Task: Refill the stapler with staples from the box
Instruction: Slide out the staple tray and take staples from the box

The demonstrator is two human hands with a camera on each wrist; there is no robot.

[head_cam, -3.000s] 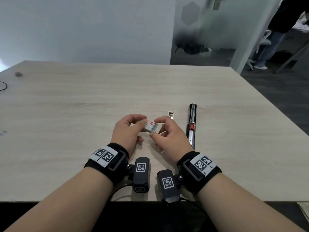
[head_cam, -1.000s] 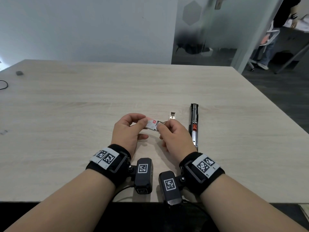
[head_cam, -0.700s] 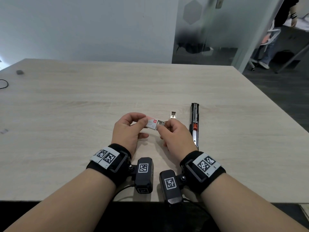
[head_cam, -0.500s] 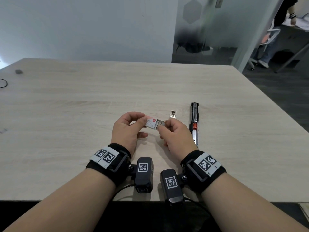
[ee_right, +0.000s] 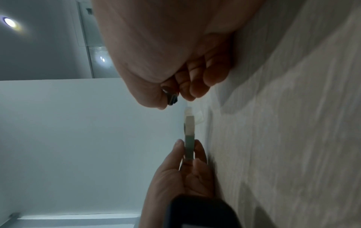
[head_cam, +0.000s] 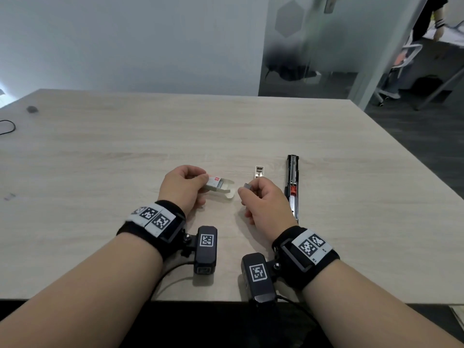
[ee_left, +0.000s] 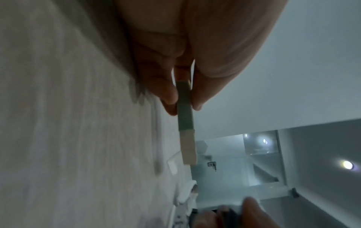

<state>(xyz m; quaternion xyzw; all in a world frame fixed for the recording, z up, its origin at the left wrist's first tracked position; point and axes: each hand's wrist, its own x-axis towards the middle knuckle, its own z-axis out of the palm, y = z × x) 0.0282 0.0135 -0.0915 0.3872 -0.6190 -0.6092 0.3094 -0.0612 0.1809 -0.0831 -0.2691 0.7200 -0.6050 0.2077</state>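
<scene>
My left hand [head_cam: 184,184] pinches the small white staple box [head_cam: 216,185] with a red logo; its end flaps [head_cam: 227,190] hang open toward the right. The box shows edge-on between thumb and fingers in the left wrist view [ee_left: 185,117]. My right hand [head_cam: 261,200] pinches a short grey strip of staples [head_cam: 248,186] just clear of the box mouth, also seen in the right wrist view [ee_right: 172,98]. The black stapler [head_cam: 292,184] lies opened flat on the table to the right of that hand, its red pusher showing.
A small metal stapler part [head_cam: 259,171] lies on the light wood table [head_cam: 125,151] just beyond my right hand. A dark cable [head_cam: 8,126] and a small dark object [head_cam: 32,109] sit at the far left. A person stands beyond the glass partition, back right.
My right hand has drawn a strip of staples out of the box and moved right, away from it. The box flaps now hang open. My left hand still holds the box.
</scene>
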